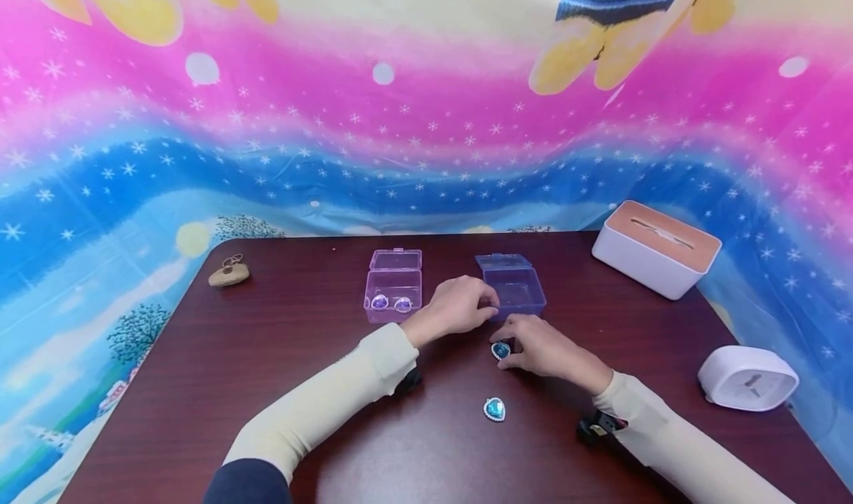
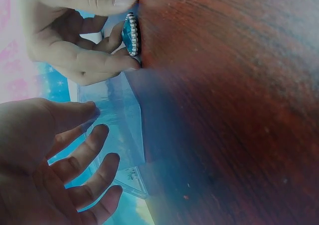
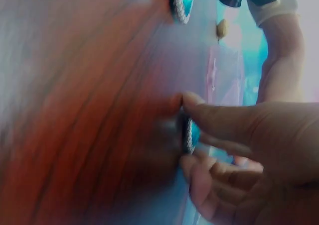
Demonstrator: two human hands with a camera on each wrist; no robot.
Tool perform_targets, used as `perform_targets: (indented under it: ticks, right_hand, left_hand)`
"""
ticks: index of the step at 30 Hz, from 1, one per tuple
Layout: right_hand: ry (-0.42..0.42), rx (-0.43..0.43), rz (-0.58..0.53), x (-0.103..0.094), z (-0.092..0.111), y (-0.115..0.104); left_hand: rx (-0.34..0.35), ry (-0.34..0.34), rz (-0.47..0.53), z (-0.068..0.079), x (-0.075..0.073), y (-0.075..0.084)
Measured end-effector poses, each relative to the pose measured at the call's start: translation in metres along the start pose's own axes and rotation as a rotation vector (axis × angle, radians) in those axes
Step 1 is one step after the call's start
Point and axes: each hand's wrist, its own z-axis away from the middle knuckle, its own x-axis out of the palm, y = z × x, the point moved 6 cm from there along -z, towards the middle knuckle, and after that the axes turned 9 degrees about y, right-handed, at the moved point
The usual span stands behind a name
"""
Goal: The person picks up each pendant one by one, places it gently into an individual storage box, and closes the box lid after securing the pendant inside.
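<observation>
My right hand (image 1: 541, 347) pinches a teal teardrop gem (image 1: 500, 351) with a rim of small clear stones, thumb on one side and fingers on the other. In the right wrist view that gem (image 3: 191, 136) sits low, right at the table surface. Beside the front left corner of a clear blue box (image 1: 533, 308) with a raised lid is my left hand (image 1: 461, 306). Its fingers are loosely bent and hold nothing in the left wrist view. A second teal gem (image 1: 494, 409) lies on the table nearer to me.
A clear pink box (image 1: 393, 315), lid raised, holds two purple gems (image 1: 380, 302) left of my left hand. A white tissue box (image 1: 649, 267) with a wooden top stands back right, a white clock (image 1: 748, 378) at right. A tan object with a cord (image 1: 229, 274) lies far left.
</observation>
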Motion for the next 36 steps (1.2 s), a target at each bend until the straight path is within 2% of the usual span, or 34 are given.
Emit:
perform_targets:
  ticks: [6, 10, 19, 28, 36]
  right_hand:
    - [-0.053, -0.044, -0.064, -0.001, -0.002, 0.01]
    - [-0.057, -0.062, -0.07, -0.002, -0.003, 0.014]
    - [-0.03, -0.11, 0.024, -0.011, 0.002, 0.02]
    - [-0.039, -0.09, 0.026, -0.009, 0.009, 0.019]
    - [-0.055, -0.104, 0.047, -0.007, 0.004, 0.02]
  left_hand:
    - [0.001, 0.005, 0.001, 0.001, 0.0, 0.0]
    - [0.001, 0.007, 0.005, 0.001, 0.001, -0.001]
    - [0.003, -0.001, -0.008, -0.001, -0.001, -0.002]
    - [-0.013, -0.01, -0.004, 0.0, 0.001, -0.002]
    - [-0.013, -0.005, 0.009, 0.0, 0.0, -0.002]
